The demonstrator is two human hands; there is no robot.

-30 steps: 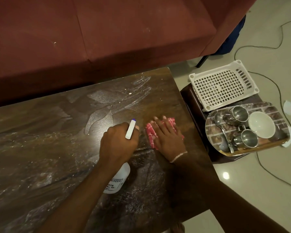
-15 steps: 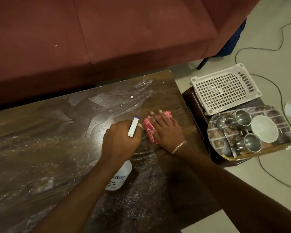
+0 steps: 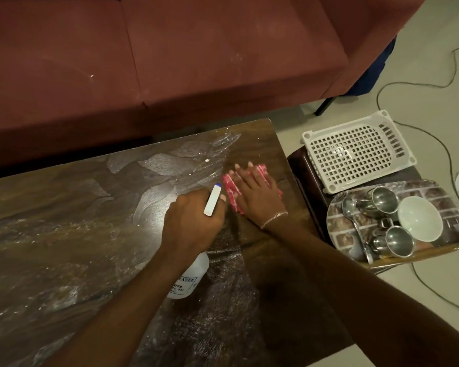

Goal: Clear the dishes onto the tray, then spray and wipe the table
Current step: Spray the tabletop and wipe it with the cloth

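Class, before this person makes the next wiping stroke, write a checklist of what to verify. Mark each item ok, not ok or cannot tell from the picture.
1. Dishes on the tray: the steel cups, bowl and spoon lie on it. Ok.
2. Cloth flat under the right hand on the table. Ok.
3. Left hand grips the spray bottle. Ok.
4. Spray on the surface beyond the cloth: wet streaks show. Ok.
5. White speck among the streaks, unwiped. Not ok.
6. Liquid left in the bottle. Cannot tell.
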